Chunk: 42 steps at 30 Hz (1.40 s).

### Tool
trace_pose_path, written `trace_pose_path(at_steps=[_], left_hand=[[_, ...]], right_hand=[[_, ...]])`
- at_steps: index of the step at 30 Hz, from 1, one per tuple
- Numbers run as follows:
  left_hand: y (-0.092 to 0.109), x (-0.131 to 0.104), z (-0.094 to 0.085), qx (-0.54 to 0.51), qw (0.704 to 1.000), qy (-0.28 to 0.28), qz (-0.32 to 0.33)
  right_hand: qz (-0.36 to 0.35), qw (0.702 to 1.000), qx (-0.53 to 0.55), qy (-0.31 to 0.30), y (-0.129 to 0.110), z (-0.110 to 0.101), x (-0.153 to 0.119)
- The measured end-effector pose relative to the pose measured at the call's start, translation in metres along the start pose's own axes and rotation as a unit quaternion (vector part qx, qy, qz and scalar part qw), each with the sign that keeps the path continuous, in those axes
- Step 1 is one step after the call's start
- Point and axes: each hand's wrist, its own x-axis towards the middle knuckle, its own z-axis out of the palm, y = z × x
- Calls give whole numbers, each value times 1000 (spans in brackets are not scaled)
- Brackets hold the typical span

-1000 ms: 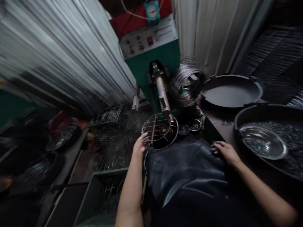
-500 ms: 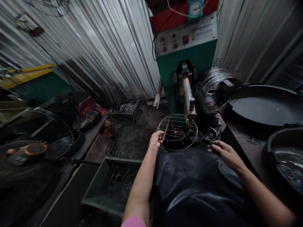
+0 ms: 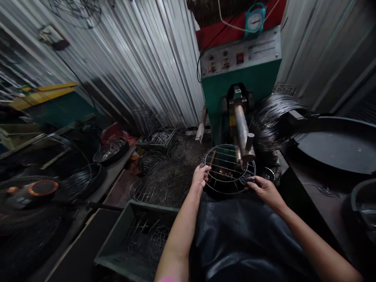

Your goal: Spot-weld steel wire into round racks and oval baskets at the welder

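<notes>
A round wire rack (image 3: 225, 160) with parallel bars and a second ring below is held level over my lap, under the tip of a green spot-welding machine's metal arm (image 3: 242, 125). My left hand (image 3: 201, 176) is closed on the rack's left rim. At the right rim, my right hand (image 3: 263, 190) has thumb and fingers pinched together on the wire; its fingertips are partly in shadow. The electrode tip (image 3: 241, 162) sits at the rack's right side, close to the rim; whether it touches is unclear.
A coil of wire (image 3: 274, 121) stands right of the machine, beside a wide black pan (image 3: 337, 150). A green crate (image 3: 117, 239) with wire pieces is at lower left. Wire racks (image 3: 155, 172) lie on the floor. A fan (image 3: 41, 188) stands far left.
My right hand has moved left from beside the rack onto its right rim. My left hand stays on the left rim. The whole view has shifted slightly.
</notes>
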Motion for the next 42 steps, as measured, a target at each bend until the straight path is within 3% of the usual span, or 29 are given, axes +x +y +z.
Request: trace_pose_path(at_steps=[6,11,18,28,42], left_hand=[[2,6,10,9,1000,2,24],[7,4,13,15,999,-3,41],[9,8,17,10,1000,1,19],[6,18,17,0,1000,-6,3],[13,35,20,28,999,-30,9]], right_hand=[[-1,997,-74,21,-4,-10,3],[10,998,-54,22,2,-12,6],[25,998,59,16,4,-5,11],[1,999,47,2,14,-4,13],[-8,1000,19,3,6,-9,20]])
